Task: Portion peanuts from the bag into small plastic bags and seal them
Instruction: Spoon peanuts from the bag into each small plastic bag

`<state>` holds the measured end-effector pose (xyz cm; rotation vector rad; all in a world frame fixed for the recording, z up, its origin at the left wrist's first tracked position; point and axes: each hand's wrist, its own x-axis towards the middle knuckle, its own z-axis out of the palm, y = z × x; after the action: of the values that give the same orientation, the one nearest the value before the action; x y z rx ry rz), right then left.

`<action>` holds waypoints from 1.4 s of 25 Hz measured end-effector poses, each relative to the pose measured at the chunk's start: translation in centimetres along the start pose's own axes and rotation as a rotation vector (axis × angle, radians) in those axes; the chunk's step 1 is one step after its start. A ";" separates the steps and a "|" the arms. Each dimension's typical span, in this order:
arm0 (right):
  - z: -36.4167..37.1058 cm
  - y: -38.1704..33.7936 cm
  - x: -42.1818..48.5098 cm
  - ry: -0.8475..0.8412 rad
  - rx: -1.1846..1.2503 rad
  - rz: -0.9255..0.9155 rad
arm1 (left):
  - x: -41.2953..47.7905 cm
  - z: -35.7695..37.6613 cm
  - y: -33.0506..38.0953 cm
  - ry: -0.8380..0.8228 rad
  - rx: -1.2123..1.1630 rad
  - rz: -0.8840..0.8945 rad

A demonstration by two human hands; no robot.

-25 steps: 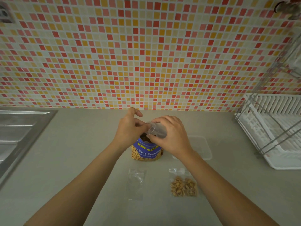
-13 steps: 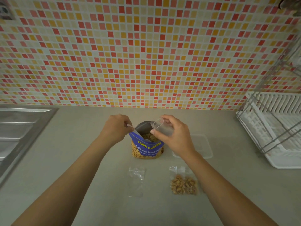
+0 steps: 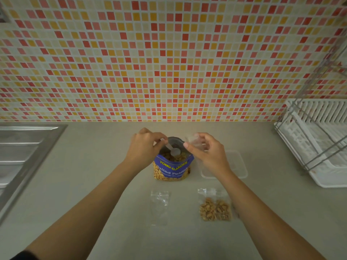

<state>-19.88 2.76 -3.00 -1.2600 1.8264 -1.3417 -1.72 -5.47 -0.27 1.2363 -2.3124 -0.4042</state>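
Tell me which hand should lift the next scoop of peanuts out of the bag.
Left. The left hand already holds the white spoon, its bowl down in the open peanut bag. The right hand is occupied holding a clear small bag beside the opening.

A home kitchen: mosaic tile backsplash fills the upper frame, a steel sink sits at left, a white dish rack at right, on a beige countertop.

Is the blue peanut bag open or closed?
Open. The peanut bag stands upright with its mouth spread, and a white spoon dips onto the peanuts inside.
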 end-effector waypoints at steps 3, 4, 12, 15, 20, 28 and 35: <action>0.4 1.2 0.2 -0.015 0.095 0.078 | 0.0 1.8 -0.6 -0.041 0.047 -0.119; 0.4 1.4 0.3 -0.015 0.126 0.096 | 0.0 2.0 -0.6 -0.010 0.044 -0.129; -0.2 2.5 0.4 -0.020 0.238 0.111 | -0.2 1.9 1.2 0.152 0.085 -0.101; -0.1 2.6 0.2 -0.058 0.270 0.130 | 0.2 3.2 1.0 0.034 0.056 -0.168; 0.3 1.9 0.2 -0.099 0.337 0.102 | 0.6 3.7 0.9 -0.025 0.014 -0.223; -0.6 1.8 0.5 -0.147 0.227 0.106 | 0.6 2.2 0.6 0.041 -0.145 -0.395; -0.3 1.7 0.4 -0.123 0.256 0.118 | 0.3 2.8 1.8 -0.001 0.026 -0.310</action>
<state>-20.91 2.64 -4.43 -1.0596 1.5626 -1.3523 -4.61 -4.61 -1.68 1.6139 -2.1345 -0.4797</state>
